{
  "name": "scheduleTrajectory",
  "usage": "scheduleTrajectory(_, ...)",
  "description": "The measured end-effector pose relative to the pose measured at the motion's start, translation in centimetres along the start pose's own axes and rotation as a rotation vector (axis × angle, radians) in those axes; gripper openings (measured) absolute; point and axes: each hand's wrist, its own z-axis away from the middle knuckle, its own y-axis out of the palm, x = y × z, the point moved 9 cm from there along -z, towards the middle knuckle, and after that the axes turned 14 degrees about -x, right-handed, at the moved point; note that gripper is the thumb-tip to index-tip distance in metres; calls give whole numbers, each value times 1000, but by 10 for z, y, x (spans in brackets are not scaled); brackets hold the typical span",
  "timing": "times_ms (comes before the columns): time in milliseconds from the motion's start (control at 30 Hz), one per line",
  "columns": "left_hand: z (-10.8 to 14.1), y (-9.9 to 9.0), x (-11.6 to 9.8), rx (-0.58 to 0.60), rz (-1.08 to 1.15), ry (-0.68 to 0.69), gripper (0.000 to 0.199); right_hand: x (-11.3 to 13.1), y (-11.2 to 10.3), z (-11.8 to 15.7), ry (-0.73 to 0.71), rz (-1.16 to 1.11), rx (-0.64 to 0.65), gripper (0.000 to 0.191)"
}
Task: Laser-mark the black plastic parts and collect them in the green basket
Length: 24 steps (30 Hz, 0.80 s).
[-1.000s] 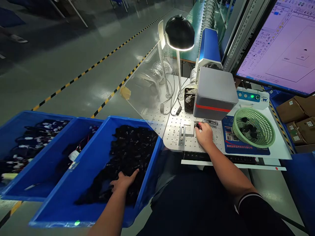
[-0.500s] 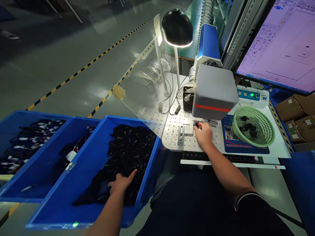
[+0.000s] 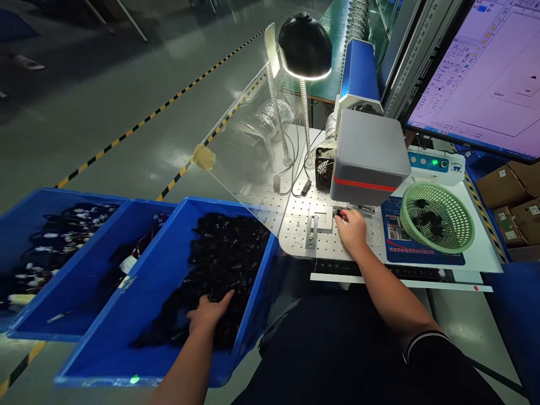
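Note:
My left hand (image 3: 210, 312) reaches into a blue bin over a heap of black parts (image 3: 228, 253), thumb spread to the right, its other fingertips partly hidden among the parts. On the perforated metal plate (image 3: 291, 228), my right hand (image 3: 351, 228) pinches a small dark part with a bit of red (image 3: 338, 212). That part lies beside a square metal fixture (image 3: 323, 218), under the grey machine head (image 3: 369, 149). A slotted metal bracket (image 3: 311, 232) is fixed left of my right hand.
A green basket (image 3: 467, 222) with several black pieces stands on the right. A lamp (image 3: 305, 48), a small fan (image 3: 324, 169) and a transparent panel are behind the plate. More blue bins (image 3: 54, 332) stand left; a monitor (image 3: 485, 79) overhangs the right.
The whole view has shifted slightly. Both hands keep nearly the same places, my left in the bin and my right at the fixture.

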Motion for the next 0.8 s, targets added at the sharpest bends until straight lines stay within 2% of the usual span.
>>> scheduleTrajectory(100, 5, -2, 8, 32, 43, -115, 110, 1, 0, 0, -4, 1, 11, 21)
scheduleTrajectory(400, 2, 6, 7, 27, 46, -122, 110, 0, -1, -1, 5, 0, 8, 21)
scheduleTrajectory(567, 1, 8, 5, 22, 40, -104, 108, -3, -4, 0, 30, -19, 20, 29)
scheduleTrajectory(667, 1, 6, 3, 3, 47, -83, 98, -13, -17, 9, 71, -40, 24, 32)
scheduleTrajectory(800, 3, 6, 0, 18, 30, -41, 88, -19, -52, 37, 45, -75, 7, 25)
